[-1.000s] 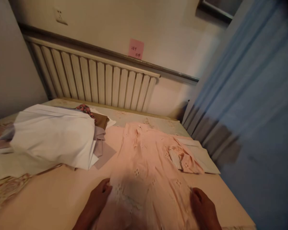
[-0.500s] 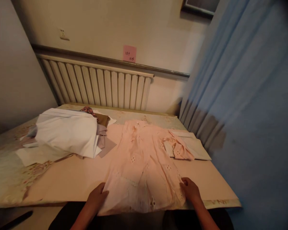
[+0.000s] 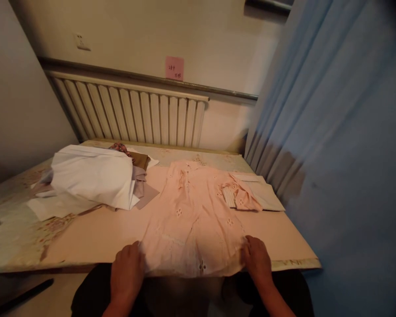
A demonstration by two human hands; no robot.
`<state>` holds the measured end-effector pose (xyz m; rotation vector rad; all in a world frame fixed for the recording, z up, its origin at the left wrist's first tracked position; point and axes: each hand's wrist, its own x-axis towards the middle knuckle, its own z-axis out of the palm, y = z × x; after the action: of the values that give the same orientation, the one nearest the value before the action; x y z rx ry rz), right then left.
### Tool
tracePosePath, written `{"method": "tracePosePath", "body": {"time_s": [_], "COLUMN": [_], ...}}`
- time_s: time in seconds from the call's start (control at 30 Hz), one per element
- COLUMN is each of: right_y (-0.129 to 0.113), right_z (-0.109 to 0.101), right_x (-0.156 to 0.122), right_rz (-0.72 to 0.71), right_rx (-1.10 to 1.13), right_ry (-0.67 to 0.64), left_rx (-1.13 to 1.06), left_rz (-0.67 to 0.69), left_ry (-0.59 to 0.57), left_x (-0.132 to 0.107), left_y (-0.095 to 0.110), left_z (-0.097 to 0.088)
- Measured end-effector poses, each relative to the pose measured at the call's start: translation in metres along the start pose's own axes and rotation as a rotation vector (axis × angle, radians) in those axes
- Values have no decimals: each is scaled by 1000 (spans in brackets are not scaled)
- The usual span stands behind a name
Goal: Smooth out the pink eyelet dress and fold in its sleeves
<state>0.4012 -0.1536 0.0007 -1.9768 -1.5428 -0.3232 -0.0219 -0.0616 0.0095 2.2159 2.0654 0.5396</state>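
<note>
Table [image 3: 86, 237]: patterned cover, near edge at 6 o'clock. Left hand [image 3: 127, 273], at 7 o'clock of the pink dress [image 3: 194, 211], rests palm down on the hem corner; whether it pinches cannot be told. Right hand [image 3: 257, 259], at 5 o'clock, has its fingers closed on the opposite hem corner. The dress lies flat at table centre, collar toward 12 o'clock. White cloth pile [image 3: 92, 176]: 10 o'clock. Radiator [image 3: 132, 114]: 12 o'clock. Blue curtain [image 3: 333, 132]: 3 o'clock.
</note>
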Motion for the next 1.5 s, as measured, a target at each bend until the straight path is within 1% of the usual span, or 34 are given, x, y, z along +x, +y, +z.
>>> {"method": "tracePosePath", "body": {"time_s": [0.07,0.17,0.23,0.3,0.4,0.53,0.63,0.73,0.8,0.9,0.97,1.03,1.1,1.2,1.33,1.4,1.5], "right_y": [-24,-60,-78,-88,-94,-93,-95,-97,-99,-103,-106,-108,-110,-114,-120,-124,-132], "right_z": [4,11,16,22,33,49,55,54,52,48,47,46,44,40,32,29,23], "right_x": [-10,-27,-38,-46,-52,-55,-56,-56,-55,-53,-53,-52,-51,-48,-42,-40,-37], "right_rz": [-165,-371,-487,-580,-654,-648,-629,-609,-598,-573,-548,-525,-499,-466,-439,-459,-525], "right_rx": [126,297,355,360,301,225,217,230,241,250,257,267,280,302,364,392,433], "right_ry": [14,-74,-141,-192,-203,-101,-60,-20,-14,-40,-46,-55,-83,-144,-195,-210,-193], "left_rx": [18,-99,-127,-118,-48,1,-81,-226,-335,-510,-627,-740,-844,-926,-957,-992,-1028], "left_rz": [173,480,613,704,748,712,700,708,681,558,419,239,71,-97,-256,-306,-306], "left_ry": [98,183,180,162,159,210,227,158,75,-58,-153,-243,-296,-311,-329,-320,-308], "left_x": [-15,-37,-48,-53,-55,-52,-51,-49,-46,-37,-29,-20,-11,0,9,11,12], "left_y": [19,49,66,79,91,96,94,88,83,82,86,92,98,100,97,96,94], "left_z": [8,36,56,71,80,83,82,76,69,56,45,33,24,16,18,18,16]}}
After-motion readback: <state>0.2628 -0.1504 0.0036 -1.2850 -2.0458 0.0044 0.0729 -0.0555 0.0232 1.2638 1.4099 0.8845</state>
